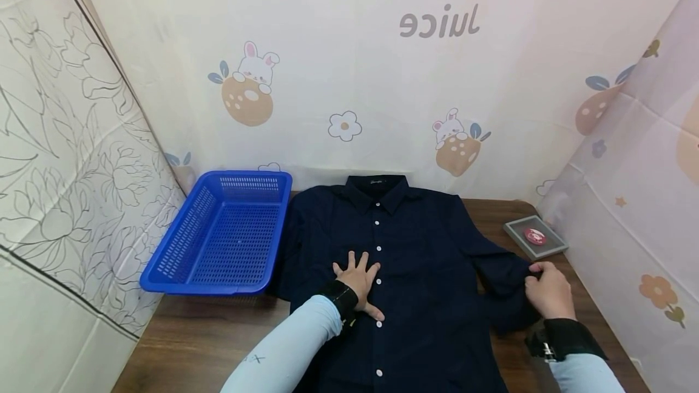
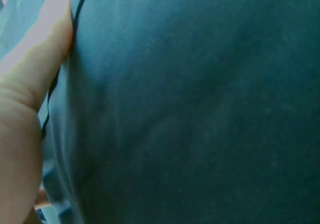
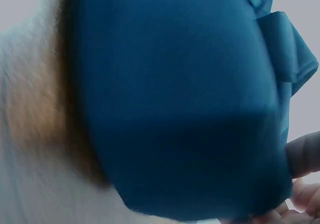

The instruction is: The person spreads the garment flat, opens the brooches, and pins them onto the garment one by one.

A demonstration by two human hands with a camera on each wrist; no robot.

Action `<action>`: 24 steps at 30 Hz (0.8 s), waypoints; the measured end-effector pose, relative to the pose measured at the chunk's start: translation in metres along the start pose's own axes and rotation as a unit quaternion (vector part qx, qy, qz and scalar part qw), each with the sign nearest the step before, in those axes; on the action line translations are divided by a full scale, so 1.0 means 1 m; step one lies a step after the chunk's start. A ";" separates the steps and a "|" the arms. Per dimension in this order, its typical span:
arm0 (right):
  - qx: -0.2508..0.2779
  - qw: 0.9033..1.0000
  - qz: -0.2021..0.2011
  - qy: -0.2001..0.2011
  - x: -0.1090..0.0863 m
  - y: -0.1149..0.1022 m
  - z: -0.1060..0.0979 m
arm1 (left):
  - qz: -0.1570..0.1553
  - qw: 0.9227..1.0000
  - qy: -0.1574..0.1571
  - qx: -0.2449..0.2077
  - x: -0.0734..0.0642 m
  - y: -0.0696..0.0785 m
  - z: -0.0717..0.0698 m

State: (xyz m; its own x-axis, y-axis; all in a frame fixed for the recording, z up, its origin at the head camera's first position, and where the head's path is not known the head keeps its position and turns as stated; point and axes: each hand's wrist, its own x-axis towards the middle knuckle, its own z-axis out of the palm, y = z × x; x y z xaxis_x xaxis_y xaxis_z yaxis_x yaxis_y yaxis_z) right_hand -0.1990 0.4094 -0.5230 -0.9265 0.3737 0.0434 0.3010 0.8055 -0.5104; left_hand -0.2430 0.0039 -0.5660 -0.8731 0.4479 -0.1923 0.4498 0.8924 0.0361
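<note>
A dark navy button-up shirt (image 1: 420,296) lies front side up, its collar toward the wall and a row of white buttons down the middle. My left hand (image 1: 357,281) presses flat on its chest with fingers spread, the thumb beside the button placket. In the left wrist view the thumb (image 2: 37,49) rests against the cloth. At the right, my right hand (image 1: 548,293) pinches the edge of the shirt's sleeve (image 1: 505,278), which is bent and partly lifted. The right wrist view shows the sleeve cloth (image 3: 180,99) hanging from the fingers (image 3: 305,154).
A blue plastic basket (image 1: 218,287) stands on the wooden table (image 1: 229,332) at the left, against the shirt's other sleeve. A small grey-framed box (image 1: 537,236) with a red-and-white badge lies at the back right. Printed curtains (image 1: 338,71) enclose the table.
</note>
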 end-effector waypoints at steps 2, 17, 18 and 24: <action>0.008 1.000 0.004 0.017 0.002 0.001 -0.004 | 0.001 1.000 0.002 -0.002 -0.001 0.000 0.000; -0.001 0.976 -0.105 0.193 -0.021 -0.046 -0.026 | 0.003 1.000 -0.002 -0.003 -0.003 0.001 -0.004; -0.007 0.974 -0.121 0.190 -0.024 -0.051 -0.025 | 0.002 1.000 -0.002 -0.003 -0.003 0.001 -0.003; -0.043 0.967 -0.228 0.109 -0.038 -0.059 -0.008 | 0.002 1.000 -0.001 -0.010 -0.003 0.000 0.000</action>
State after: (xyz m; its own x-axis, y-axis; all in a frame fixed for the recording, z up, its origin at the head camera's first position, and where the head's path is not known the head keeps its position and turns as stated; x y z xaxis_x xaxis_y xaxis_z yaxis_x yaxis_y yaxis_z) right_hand -0.1796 0.3515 -0.4873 -0.9003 0.0522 0.4322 -0.1007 0.9409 -0.3234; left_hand -0.2408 0.0029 -0.5653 -0.8708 0.4516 -0.1944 0.4498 0.8914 0.0559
